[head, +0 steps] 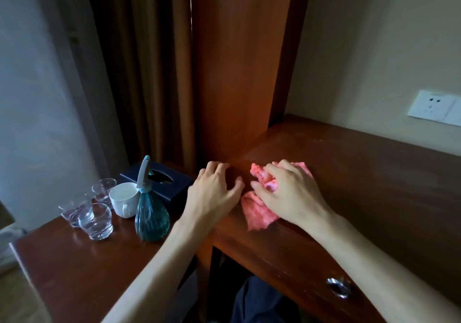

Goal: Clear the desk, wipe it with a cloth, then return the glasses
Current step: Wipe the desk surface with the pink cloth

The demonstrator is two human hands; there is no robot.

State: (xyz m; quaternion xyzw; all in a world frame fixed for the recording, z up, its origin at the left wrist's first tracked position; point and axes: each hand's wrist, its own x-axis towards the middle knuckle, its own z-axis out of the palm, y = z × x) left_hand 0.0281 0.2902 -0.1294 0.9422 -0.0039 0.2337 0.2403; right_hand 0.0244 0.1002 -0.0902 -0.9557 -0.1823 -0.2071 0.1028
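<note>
A pink cloth (257,212) lies bunched on the left end of the dark wooden desk (374,173). My right hand (289,192) lies on top of it, its fingers curled into the fabric. Just left of the cloth, my left hand (214,190) rests on the desk's left edge with fingers spread and holds nothing. Three clear glasses (96,220) stand on the lower side table (62,267) to the left, beside a white cup (124,201).
A teal spray bottle (151,219) and a dark tissue box (162,185) stand on the side table near my left forearm. A tall wooden panel (237,73) rises behind the desk's left end. A wall socket (434,108) is at the right; a drawer handle (338,287) below.
</note>
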